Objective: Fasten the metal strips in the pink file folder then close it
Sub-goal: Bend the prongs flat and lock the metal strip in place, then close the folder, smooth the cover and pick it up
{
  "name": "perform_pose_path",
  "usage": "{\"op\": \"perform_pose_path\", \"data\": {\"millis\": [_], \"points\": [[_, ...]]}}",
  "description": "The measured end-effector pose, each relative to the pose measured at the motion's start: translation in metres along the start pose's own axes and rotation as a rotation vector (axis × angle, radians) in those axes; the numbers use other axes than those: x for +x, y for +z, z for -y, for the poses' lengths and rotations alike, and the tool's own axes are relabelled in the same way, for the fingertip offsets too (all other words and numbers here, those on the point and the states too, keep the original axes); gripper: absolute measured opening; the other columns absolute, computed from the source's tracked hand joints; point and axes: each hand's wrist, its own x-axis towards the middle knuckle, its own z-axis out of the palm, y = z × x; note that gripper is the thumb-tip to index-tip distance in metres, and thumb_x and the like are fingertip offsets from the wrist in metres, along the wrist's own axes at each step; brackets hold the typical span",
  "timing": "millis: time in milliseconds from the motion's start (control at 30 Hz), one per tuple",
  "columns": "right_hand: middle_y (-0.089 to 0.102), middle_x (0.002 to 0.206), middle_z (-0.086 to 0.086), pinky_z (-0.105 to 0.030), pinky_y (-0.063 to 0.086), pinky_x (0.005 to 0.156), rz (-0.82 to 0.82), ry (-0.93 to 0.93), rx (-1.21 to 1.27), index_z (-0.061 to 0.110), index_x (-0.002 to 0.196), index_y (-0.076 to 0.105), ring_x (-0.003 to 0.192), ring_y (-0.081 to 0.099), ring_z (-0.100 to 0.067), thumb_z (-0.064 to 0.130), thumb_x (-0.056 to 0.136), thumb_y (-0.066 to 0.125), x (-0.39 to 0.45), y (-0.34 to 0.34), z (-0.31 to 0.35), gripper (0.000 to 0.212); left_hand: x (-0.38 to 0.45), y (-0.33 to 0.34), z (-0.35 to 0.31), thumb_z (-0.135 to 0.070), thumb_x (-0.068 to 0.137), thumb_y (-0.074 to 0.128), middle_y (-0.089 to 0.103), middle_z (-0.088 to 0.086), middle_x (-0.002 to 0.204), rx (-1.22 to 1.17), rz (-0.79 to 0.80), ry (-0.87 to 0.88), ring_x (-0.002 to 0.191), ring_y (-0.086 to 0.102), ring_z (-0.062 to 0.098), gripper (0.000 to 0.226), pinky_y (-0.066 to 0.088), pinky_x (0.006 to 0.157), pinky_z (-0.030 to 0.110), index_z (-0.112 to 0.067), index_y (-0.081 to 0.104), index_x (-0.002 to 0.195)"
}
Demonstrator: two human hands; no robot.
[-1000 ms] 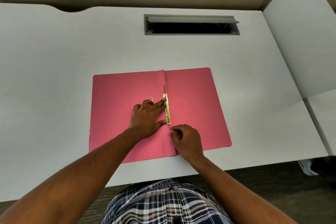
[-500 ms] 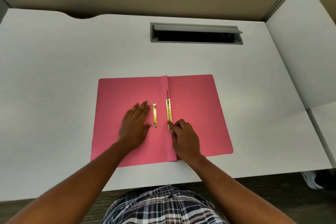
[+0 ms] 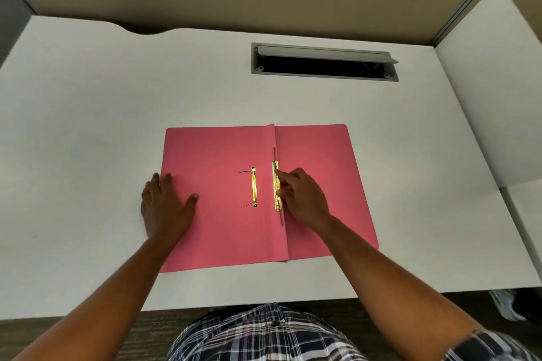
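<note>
Here, the open pink paper folder [image 3: 223, 214] lies flat on the white desk [image 3: 88, 126]. Two gold metal strips: one loose [image 3: 254, 187], one [image 3: 276, 186] pinched by the right hand [image 3: 305, 199]. The left hand [image 3: 165, 208] lies flat on the folder's left edge, holding nothing.

The open file folder [image 3: 316, 214] lies on the table [image 3: 88, 126], in front of the cable slot [image 3: 324, 63]. 2 metal strips lie inside: 1 [image 3: 254, 187] left of the fold, 1 [image 3: 276, 184] along it. The left hand [image 3: 164, 205] rests on the folder's left edge, the right hand [image 3: 302, 196] beside the fold strip.
</note>
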Motion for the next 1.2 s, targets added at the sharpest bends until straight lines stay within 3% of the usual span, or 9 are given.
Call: {"op": "perform_pose_path", "data": {"millis": [200, 267, 333, 433, 500, 667, 833, 1033, 1200], "points": [[0.047, 0.136, -0.004, -0.042, 0.059, 0.078, 0.109, -0.107, -0.396, 0.032, 0.149, 0.046, 0.125, 0.044, -0.028, 0.034, 0.094, 0.068, 0.021, -0.010, 0.003, 0.059, 0.005, -0.005, -0.008, -0.041, 0.080, 0.075, 0.037, 0.021, 0.150, -0.011, -0.002, -0.022, 0.136, 0.030, 0.042, 0.079, 0.038, 0.105, 0.058, -0.008, 0.039, 0.142], [0.041, 0.152, -0.006, -0.051, 0.057, 0.090, 0.108, -0.173, -0.471, 0.025, 0.146, 0.049, 0.140, 0.037, -0.033, 0.032, 0.090, 0.072, 0.025, -0.012, 0.006, 0.061, 0.008, -0.008, -0.008, -0.040, 0.078, 0.077, 0.040, 0.018, 0.147, -0.016, 0.005, -0.026, 0.133, 0.033, 0.042, 0.080, 0.041, 0.103, 0.057, -0.009, 0.040, 0.142], [0.024, 0.168, -0.004, -0.054, 0.043, 0.110, 0.169, -0.226, -0.482, 0.020, 0.148, 0.045, 0.156, 0.016, -0.030, 0.035, 0.090, 0.072, 0.032, -0.015, 0.006, 0.066, 0.010, -0.010, -0.008, -0.041, 0.077, 0.078, 0.041, 0.016, 0.146, -0.014, 0.015, -0.027, 0.131, 0.033, 0.041, 0.081, 0.042, 0.102, 0.056, -0.011, 0.042, 0.142], [0.004, 0.173, -0.002, -0.051, 0.022, 0.124, 0.303, -0.235, -0.479, 0.012, 0.159, 0.024, 0.159, -0.003, -0.021, 0.042, 0.087, 0.074, 0.050, -0.023, 0.006, 0.093, 0.010, -0.011, -0.010, -0.042, 0.075, 0.080, 0.039, 0.015, 0.147, -0.011, 0.019, -0.050, 0.132, 0.033, 0.041, 0.082, 0.042, 0.101, 0.058, -0.013, 0.043, 0.142], [0.004, 0.173, -0.005, -0.049, 0.019, 0.126, 0.349, -0.227, -0.490, 0.010, 0.162, 0.008, 0.159, -0.001, -0.019, 0.046, 0.081, 0.079, 0.061, -0.027, 0.010, 0.113, 0.009, -0.011, -0.013, -0.043, 0.074, 0.080, 0.037, 0.017, 0.147, -0.013, 0.013, -0.111, 0.132, 0.031, 0.042, 0.084, 0.040, 0.101, 0.058, -0.013, 0.041, 0.142], [0.025, 0.169, -0.006, -0.046, 0.028, 0.124, 0.319, -0.218, -0.361, 0.013, 0.161, 0.017, 0.157, 0.018, -0.021, 0.046, 0.071, 0.088, 0.068, -0.025, 0.005, 0.119, 0.011, -0.013, -0.029, -0.040, 0.078, 0.076, 0.039, 0.021, 0.138, -0.088, -0.002, -0.254, 0.129, 0.033, 0.043, 0.078, 0.039, 0.097, 0.060, -0.009, 0.038, 0.140], [0.026, 0.169, 0.001, -0.050, 0.032, 0.121, 0.248, -0.230, -0.249, 0.021, 0.149, 0.038, 0.156, 0.022, -0.019, 0.045, 0.069, 0.089, 0.062, -0.020, -0.009, 0.098, 0.031, -0.027, -0.024, -0.041, 0.083, 0.071, 0.041, 0.024, 0.140, -0.259, 0.013, -0.475, 0.132, 0.035, 0.044, 0.073, 0.037, 0.103, 0.057, -0.009, 0.039, 0.140], [0.015, 0.172, 0.003, -0.048, 0.022, 0.125, 0.219, -0.212, -0.188, 0.019, 0.156, 0.031, 0.157, 0.020, -0.018, 0.043, 0.072, 0.088, 0.054, -0.016, -0.012, 0.104, 0.039, -0.032, -0.015, -0.029, 0.080, 0.070, 0.043, 0.023, 0.134, -0.253, 0.067, -0.434, 0.127, 0.036, 0.043, 0.056, 0.039, 0.101, 0.052, -0.006, 0.050, 0.127], [0.026, 0.168, -0.002, -0.049, 0.029, 0.123, 0.180, -0.275, -0.306, 0.019, 0.155, 0.038, 0.153, 0.027, -0.024, 0.052, 0.077, 0.080, 0.051, -0.017, -0.014, 0.094, 0.043, -0.038, -0.020, -0.028, 0.081, 0.069, 0.044, 0.021, 0.133, -0.249, 0.085, -0.428, 0.127, 0.036, 0.041, 0.048, 0.038, 0.099, 0.048, -0.008, 0.055, 0.121]]}}
